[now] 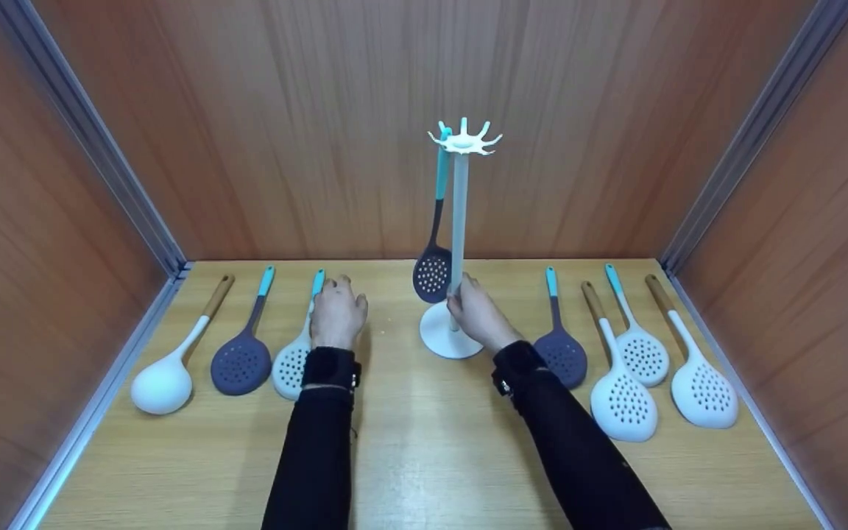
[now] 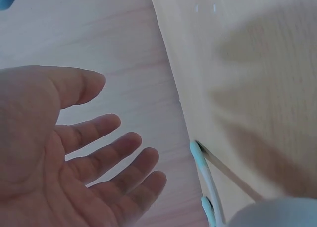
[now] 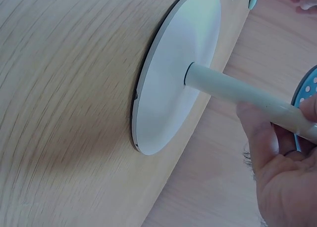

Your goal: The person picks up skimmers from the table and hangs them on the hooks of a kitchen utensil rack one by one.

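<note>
My right hand [image 1: 480, 312] grips the pale post of a white utensil stand [image 1: 459, 213] low down, thumb and fingers curled round it in the right wrist view. From a hook on the stand's left side hangs a dark skimmer [image 1: 432, 272] with a turquoise handle. My left hand [image 1: 339, 313] is over the table, beside a white perforated skimmer [image 1: 292, 364] with a turquoise handle, hiding part of it in the head view. In the left wrist view the fingers [image 2: 131, 143] are spread and relaxed, holding nothing.
On the left lie a dark slotted turner [image 1: 241, 364] and a white ladle [image 1: 162, 384]. On the right lie a dark turner [image 1: 562, 356] and white perforated utensils [image 1: 623, 403], [image 1: 643, 356], [image 1: 704, 390]. Wooden walls [image 1: 306, 132] enclose the table [image 1: 409, 456].
</note>
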Demonstrator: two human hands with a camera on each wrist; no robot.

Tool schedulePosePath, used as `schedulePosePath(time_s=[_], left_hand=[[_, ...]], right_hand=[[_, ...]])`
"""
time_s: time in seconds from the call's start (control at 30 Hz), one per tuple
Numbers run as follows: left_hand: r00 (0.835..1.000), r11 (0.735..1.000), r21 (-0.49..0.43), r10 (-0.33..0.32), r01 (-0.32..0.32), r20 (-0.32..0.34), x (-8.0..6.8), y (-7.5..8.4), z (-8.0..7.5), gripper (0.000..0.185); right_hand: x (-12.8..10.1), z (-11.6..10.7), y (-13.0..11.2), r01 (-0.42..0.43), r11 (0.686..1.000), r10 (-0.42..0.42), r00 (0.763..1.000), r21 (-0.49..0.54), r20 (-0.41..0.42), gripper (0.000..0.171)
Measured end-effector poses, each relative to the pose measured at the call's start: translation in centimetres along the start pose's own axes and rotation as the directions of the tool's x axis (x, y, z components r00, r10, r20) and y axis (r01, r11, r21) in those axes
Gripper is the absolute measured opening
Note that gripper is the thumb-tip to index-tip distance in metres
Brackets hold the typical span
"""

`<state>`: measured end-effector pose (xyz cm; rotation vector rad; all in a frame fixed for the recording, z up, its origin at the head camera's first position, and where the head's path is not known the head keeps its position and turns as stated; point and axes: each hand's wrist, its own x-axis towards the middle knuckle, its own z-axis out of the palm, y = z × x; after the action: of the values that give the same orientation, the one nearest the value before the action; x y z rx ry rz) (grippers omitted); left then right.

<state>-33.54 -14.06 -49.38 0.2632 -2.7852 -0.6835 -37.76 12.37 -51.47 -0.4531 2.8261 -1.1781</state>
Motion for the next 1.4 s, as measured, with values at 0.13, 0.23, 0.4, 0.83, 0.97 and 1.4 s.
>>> schedulePosePath(time_s=[0.13,0.23,0.4,0.83,0.97,1.4], left_hand=[[0.997,0.998,0.002,-0.067,0.067,0.031,-0.1,-0.6,-0.2,0.05],[0.993,0.994,0.0,-0.108,0.108,0.052,-0.2,-1.1,-0.3,0.051],[0.988,0.991,-0.001,-0.136,0.136,0.067,-0.5,-1.7,-0.4,0.051],[0.975,0.982,0.015,-0.187,0.187,0.118,-1.3,-3.7,-0.5,0.055],[0.971,0.979,0.025,-0.203,0.202,0.126,-1.5,-4.1,-0.6,0.054],[0.957,0.972,0.074,-0.234,0.224,0.173,-1.6,-4.6,-0.6,0.051]], right_hand=[[-0.1,-0.1,0.0,0.018,1.0,-0.018,1.0,-0.008,-0.013,0.051],[-0.1,-0.1,0.0,0.02,1.0,-0.02,1.0,-0.014,-0.013,0.051],[0.0,-0.1,-0.1,-0.008,1.0,0.008,1.0,-0.003,0.003,0.054],[-0.1,0.0,0.1,0.05,0.999,-0.05,0.999,-0.015,-0.021,0.049],[0.0,-0.1,0.0,0.035,0.999,-0.035,0.999,-0.013,-0.014,0.051],[0.1,-0.1,0.0,0.009,1.0,-0.009,1.0,0.026,0.003,0.052]])
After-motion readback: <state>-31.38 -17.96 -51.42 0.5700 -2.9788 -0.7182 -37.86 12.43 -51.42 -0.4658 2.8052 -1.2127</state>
